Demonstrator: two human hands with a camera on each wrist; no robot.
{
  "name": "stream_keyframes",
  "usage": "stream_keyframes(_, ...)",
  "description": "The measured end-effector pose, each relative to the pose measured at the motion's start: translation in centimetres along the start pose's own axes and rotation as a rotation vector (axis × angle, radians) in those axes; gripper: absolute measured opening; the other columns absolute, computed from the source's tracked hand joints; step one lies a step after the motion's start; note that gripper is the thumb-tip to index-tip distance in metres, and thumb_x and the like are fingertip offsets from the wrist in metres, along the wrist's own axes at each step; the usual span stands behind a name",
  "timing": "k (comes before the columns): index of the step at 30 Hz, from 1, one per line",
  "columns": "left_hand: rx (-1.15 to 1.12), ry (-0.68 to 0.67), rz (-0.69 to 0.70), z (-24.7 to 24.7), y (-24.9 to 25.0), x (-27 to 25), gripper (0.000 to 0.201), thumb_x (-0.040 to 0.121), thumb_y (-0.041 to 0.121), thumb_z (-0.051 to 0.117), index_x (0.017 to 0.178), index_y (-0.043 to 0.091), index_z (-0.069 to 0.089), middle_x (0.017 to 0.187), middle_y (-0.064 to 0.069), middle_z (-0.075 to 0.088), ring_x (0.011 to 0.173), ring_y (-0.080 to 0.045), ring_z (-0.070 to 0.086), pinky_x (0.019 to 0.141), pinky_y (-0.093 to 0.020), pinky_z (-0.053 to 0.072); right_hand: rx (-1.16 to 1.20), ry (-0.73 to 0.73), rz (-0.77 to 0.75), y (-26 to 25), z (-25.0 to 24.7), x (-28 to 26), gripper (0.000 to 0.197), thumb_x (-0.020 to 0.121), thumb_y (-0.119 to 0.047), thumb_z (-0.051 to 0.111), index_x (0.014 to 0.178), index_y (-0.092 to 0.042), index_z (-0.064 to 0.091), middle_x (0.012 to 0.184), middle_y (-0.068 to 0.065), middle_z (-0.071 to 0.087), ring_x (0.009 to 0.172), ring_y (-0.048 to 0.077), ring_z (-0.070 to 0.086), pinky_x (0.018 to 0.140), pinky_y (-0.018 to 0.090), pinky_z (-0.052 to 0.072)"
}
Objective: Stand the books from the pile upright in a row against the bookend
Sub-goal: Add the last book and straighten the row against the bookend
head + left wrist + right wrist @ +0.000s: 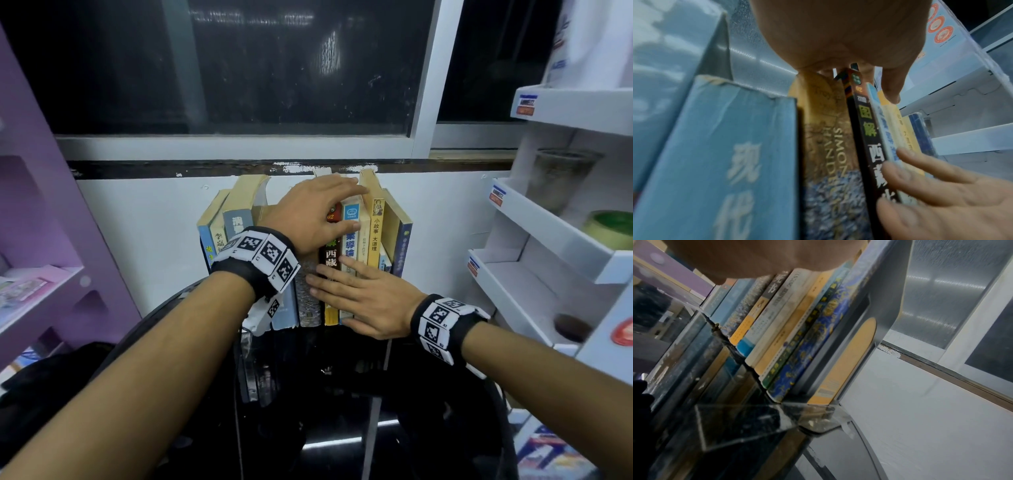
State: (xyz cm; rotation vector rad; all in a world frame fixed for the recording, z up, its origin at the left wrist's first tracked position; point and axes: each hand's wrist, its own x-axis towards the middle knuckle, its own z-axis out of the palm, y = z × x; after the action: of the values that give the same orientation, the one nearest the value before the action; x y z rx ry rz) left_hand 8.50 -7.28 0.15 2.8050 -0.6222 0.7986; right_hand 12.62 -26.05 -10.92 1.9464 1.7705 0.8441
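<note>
A row of books (308, 253) stands upright on the black glossy table (329, 404) against the white wall. My left hand (318, 209) lies across the tops of the middle books, thumb (892, 84) on the light blue spine (350, 246). My right hand (356, 294) presses flat, fingers (931, 178) straight, on the lower spines of the black book (865, 129) and its right neighbours. A dark blue book (807, 353) ends the row at the right against a grey metal bookend (885, 296). The bookend is hidden in the head view.
A purple shelf unit (41, 178) stands at the left. A white rack (534, 219) with cups and a green-lidded tub is at the right. A dark window (239, 68) is above. A black bag (51, 383) lies at the lower left. A clear plate (756, 423) lies on the table by the row's right end.
</note>
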Motion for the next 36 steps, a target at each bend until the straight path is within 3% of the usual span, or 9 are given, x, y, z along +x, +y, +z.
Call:
stream_keyframes(4,-0.010,0.001,0.029,-0.3,2.0,1.2,0.059,0.090,0.049,0.056,0.143,0.029,0.041,0.149,0.004,0.041,0.139,-0.015,0.033,0.113,-0.033,0.024,0.013,-0.020,0.009,0.6,-0.2,-1.6,0.067,0.098,-0.043,0.036,0.153,-0.009,0.018,0.162,0.009,0.008,0.150,0.026,0.002,0.120,0.050,0.004)
stream_keyframes(8,0.075,-0.025,0.040,0.1,3.4,2.2,0.057,0.091,0.055,0.048,0.143,0.036,0.039,0.150,0.008,0.040,0.138,-0.012,0.034,0.112,-0.036,0.030,0.019,-0.034,0.012,1.0,0.1,-2.2,0.070,0.096,-0.044,0.040,0.153,-0.010,0.020,0.162,0.008,0.010,0.150,0.025,0.001,0.121,0.049,0.002)
stream_keyframes(13,0.207,-0.003,0.030,0.7,3.6,2.3,0.054,0.091,0.063,0.041,0.142,0.048,0.033,0.150,0.020,0.035,0.133,-0.010,0.043,0.097,-0.031,0.042,0.020,-0.044,0.012,1.2,1.1,-2.0,0.071,0.095,-0.046,0.040,0.153,-0.010,0.020,0.162,0.007,0.010,0.150,0.023,0.001,0.121,0.048,-0.001)
stream_keyframes(21,0.286,0.050,0.047,1.7,2.9,2.6,0.057,0.089,0.065,0.043,0.142,0.050,0.030,0.149,0.025,0.034,0.120,-0.014,0.056,0.080,-0.028,0.047,-0.006,-0.007,-0.005,1.7,2.1,-1.8,0.072,0.094,-0.046,0.042,0.153,-0.010,0.021,0.162,0.006,0.009,0.150,0.022,0.001,0.121,0.046,-0.004)
stream_keyframes(28,0.303,0.067,0.047,1.7,2.6,2.5,0.059,0.089,0.062,0.046,0.143,0.048,0.030,0.149,0.022,0.037,0.128,-0.013,0.049,0.089,-0.031,0.047,-0.024,-0.015,-0.013,1.9,2.4,-1.5,0.074,0.093,-0.046,0.042,0.154,-0.010,0.019,0.162,0.007,0.008,0.150,0.022,0.001,0.121,0.047,-0.002)
stream_keyframes(36,0.300,0.050,0.047,1.7,2.5,2.5,0.059,0.088,0.064,0.045,0.143,0.048,0.030,0.148,0.022,0.037,0.124,-0.015,0.052,0.088,-0.031,0.047,-0.006,-0.011,-0.017,1.9,2.4,-1.6,0.073,0.093,-0.046,0.040,0.154,-0.010,0.019,0.162,0.007,0.008,0.150,0.023,0.002,0.121,0.048,0.000)
